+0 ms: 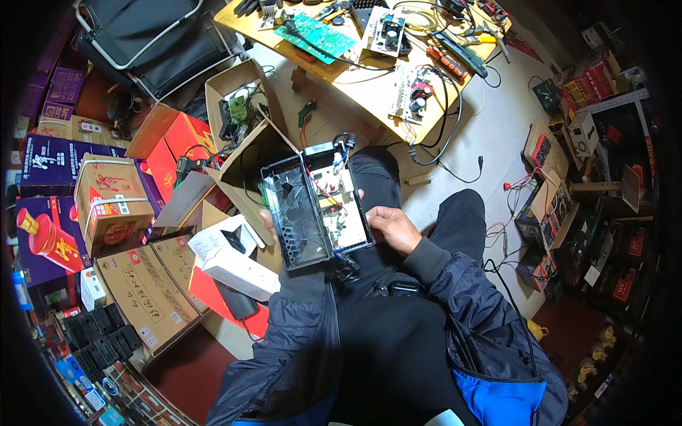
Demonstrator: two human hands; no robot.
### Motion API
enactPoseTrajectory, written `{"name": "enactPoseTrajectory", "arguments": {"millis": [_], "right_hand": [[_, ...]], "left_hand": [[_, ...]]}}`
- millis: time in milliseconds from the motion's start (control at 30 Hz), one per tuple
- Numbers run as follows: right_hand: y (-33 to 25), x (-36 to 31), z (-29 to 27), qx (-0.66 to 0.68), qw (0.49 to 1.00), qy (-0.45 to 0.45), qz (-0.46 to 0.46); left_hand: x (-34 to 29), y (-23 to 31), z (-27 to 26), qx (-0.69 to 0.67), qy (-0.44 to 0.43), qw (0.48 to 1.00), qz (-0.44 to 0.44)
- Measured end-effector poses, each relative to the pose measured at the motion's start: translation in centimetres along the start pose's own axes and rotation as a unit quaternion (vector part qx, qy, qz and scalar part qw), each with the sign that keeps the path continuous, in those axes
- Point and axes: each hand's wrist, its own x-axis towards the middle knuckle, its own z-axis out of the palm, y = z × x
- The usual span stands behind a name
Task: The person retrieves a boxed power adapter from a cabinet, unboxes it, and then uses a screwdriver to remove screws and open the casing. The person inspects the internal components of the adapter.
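Over my lap I hold an opened black plastic power-unit case (293,213), its two halves spread side by side. The left half looks like a bare, shiny shell. In the right half sits a pale circuit board (344,224) with components and red and blue wires. My right hand (394,228) grips the right edge, fingers curled under it. At the left edge only part of my left hand (268,226) shows; the case hides its fingers. A dark bundled cable (346,270) hangs below the case's lower edge.
Ahead stands a wooden table (376,117) with a green circuit board (317,37), a screwdriver (447,62) and cables. Open cardboard boxes (245,78) with electronic parts are close on my left, beside stacked cartons (114,206). A folding chair (142,42) is far left; shelving (611,106) lines the right.
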Motion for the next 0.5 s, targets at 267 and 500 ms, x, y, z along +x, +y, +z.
{"name": "enactPoseTrajectory", "arguments": {"millis": [267, 500], "right_hand": [[-0.7, -0.7, 0.3, -0.005, 1.000, -0.003, 0.000], [-2.3, -2.6, -1.1, -0.122, 0.988, -0.040, -0.084]], "left_hand": [[-0.1, 0.0, 0.1, -0.010, -0.021, 1.000, 0.004], [-0.5, 0.5, 0.7, -0.028, -0.016, 0.999, -0.033]]}}
